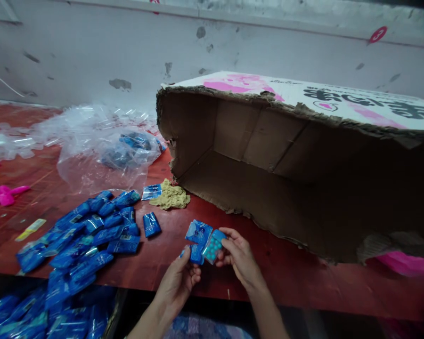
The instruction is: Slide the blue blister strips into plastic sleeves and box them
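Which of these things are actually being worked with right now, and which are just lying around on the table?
In hand:
- blue packets, held by left hand and right hand
- pile of blue packets
- open cardboard box

Lying about:
- crumpled plastic bag
- beige glove
- pink pieces
- yellow strip

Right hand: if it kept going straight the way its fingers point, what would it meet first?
The right hand points up-left, so probably the small blue packets it already pinches together with the left hand; past them, bare red tabletop.

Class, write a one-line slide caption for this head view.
Both hands hold small blue packets over a red table, beside an open cardboard box.
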`<state>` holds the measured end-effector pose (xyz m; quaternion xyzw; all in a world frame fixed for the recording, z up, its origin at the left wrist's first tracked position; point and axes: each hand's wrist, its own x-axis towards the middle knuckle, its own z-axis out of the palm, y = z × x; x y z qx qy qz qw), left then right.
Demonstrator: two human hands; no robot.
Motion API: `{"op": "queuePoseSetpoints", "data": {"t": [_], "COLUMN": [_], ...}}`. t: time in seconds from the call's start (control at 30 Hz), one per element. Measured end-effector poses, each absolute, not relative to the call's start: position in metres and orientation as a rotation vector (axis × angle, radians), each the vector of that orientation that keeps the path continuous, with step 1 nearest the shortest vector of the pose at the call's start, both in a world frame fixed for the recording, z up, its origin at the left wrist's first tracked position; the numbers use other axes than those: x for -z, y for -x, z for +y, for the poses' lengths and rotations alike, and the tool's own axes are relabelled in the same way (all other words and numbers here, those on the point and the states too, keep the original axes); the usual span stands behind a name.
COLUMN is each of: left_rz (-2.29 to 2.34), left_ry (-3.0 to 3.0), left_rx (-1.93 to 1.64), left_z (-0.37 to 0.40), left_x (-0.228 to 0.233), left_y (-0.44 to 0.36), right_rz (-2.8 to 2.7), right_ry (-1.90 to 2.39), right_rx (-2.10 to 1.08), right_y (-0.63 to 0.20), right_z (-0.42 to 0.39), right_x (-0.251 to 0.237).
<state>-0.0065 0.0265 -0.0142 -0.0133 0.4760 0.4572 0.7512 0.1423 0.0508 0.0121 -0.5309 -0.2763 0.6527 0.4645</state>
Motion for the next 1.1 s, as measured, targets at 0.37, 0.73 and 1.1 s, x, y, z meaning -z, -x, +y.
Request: {"op": "queuePoseSetpoints", "data": {"t": [0.37, 0.73, 1.1], "left_rz": [0.988, 1.01, 1.115], "left_ry": [-0.083, -0.12, -0.266], "left_rx": [-1.101, -1.115, -1.206], "left_z": [0.024, 0.025, 0.026], "left_x": [0.025, 0.02, 0.017], "left_y": [0.011, 0.011, 0.009], "right_rz": [-0.656, -0.604, -0.632], "right_ry": [1.239, 1.251, 1.29], "right_rx": [-1.47, -1.477, -1.358], "right_y": [-0.14, -0.135, -0.127], "right_z": [0.037, 0.038, 0.024], "right_x": [0.0, -0.004, 0.003]}}
